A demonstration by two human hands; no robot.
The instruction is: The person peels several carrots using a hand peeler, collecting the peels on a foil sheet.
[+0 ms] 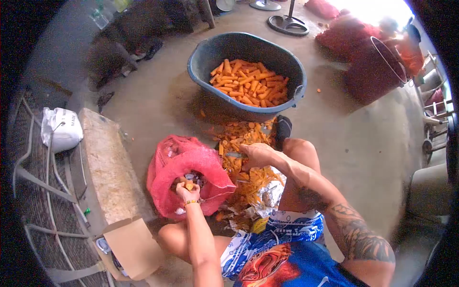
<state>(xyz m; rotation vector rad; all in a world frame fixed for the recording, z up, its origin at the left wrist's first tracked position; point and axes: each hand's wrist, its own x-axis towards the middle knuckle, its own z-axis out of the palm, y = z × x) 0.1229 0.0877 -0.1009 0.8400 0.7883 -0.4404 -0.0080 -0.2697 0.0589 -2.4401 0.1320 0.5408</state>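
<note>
A white sack (pixel 61 128) lying at the left, beside a stone block (pixel 107 165), carries dark printed letters; they look like "MAD" with a stroke above, but the rest is too small to read. The person's blue shorts (pixel 287 227) show white lettering along the waistband, too blurred to make out. Nothing else bears readable writing.
</note>
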